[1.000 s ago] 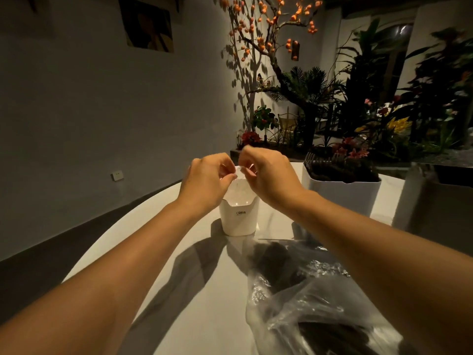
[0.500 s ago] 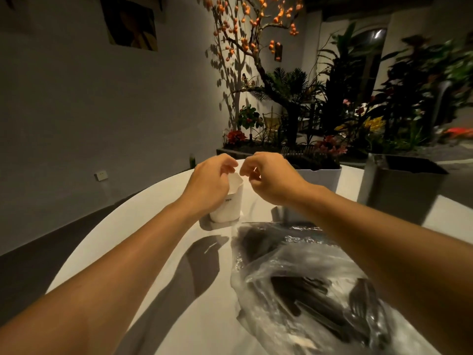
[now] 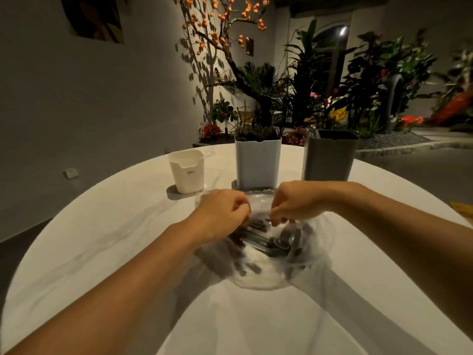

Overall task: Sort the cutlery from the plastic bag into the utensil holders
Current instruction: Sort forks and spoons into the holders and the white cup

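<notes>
A clear plastic bag (image 3: pixel 258 275) of dark cutlery (image 3: pixel 284 242) lies in the middle of the round white table (image 3: pixel 107 242). My left hand (image 3: pixel 222 213) and my right hand (image 3: pixel 294 201) are down at the bag's far edge, fingers curled and pinching the plastic; the image is blurred there. Behind them stand three utensil holders: a short cream one (image 3: pixel 186 170) at left, a tall white one (image 3: pixel 258 162) with dark handles showing at its top, and a tall grey one (image 3: pixel 329 157) at right.
Beyond the table's far edge are potted plants, flowers and a tree with orange fruit (image 3: pixel 225 24). A grey wall runs along the left. Something yellow (image 3: pixel 460 207) lies at the table's right edge.
Both hands left the cream holder's rim and dropped back to the plastic bag. The holder now stands alone at left. The view tilted so all three holders show.
</notes>
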`<action>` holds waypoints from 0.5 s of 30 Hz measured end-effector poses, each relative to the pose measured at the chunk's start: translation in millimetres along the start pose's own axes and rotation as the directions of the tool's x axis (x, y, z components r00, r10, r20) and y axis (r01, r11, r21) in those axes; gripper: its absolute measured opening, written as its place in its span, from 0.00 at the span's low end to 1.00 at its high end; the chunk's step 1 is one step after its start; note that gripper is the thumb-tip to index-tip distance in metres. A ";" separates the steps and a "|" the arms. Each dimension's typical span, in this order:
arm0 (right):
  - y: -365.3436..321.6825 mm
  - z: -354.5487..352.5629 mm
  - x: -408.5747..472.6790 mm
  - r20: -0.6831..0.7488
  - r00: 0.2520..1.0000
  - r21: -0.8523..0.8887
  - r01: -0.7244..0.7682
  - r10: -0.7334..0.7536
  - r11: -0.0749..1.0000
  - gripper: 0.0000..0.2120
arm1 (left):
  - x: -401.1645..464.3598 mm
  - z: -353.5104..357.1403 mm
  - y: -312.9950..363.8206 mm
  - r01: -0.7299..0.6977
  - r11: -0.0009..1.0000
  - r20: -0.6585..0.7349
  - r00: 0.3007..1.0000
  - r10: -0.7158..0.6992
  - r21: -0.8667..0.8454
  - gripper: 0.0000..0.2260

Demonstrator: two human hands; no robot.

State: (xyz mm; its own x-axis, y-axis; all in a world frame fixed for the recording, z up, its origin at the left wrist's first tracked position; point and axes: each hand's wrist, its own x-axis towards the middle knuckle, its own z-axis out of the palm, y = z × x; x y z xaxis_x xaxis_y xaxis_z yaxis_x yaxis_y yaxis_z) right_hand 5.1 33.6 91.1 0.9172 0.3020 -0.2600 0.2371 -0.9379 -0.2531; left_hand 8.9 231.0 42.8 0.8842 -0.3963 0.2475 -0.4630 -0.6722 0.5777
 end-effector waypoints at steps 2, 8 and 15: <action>10.3 13.0 1.0 -0.087 0.996 -0.312 -0.005 -0.023 0.950 0.12 | 0.8 12.6 -9.4 -0.032 0.989 -0.072 0.996 0.043 0.146 0.13; 5.0 56.0 4.0 -0.269 0.939 -0.253 0.147 -0.215 0.956 0.15 | -3.7 42.8 -16.8 -0.154 0.930 -0.166 0.962 0.218 0.333 0.33; 6.6 84.9 14.4 -0.447 0.852 -0.165 0.220 -0.271 0.962 0.17 | -11.2 29.1 -26.4 -0.169 0.940 -0.092 0.975 0.204 0.296 0.27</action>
State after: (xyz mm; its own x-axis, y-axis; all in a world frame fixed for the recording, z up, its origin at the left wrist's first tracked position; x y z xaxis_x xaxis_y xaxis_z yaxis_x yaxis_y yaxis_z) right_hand -7.3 46.3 6.6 0.8606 0.4355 0.2640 0.4822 -0.8636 -0.1472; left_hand 9.4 235.0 2.2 0.7731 -0.4660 0.4303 -0.6031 -0.7501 0.2712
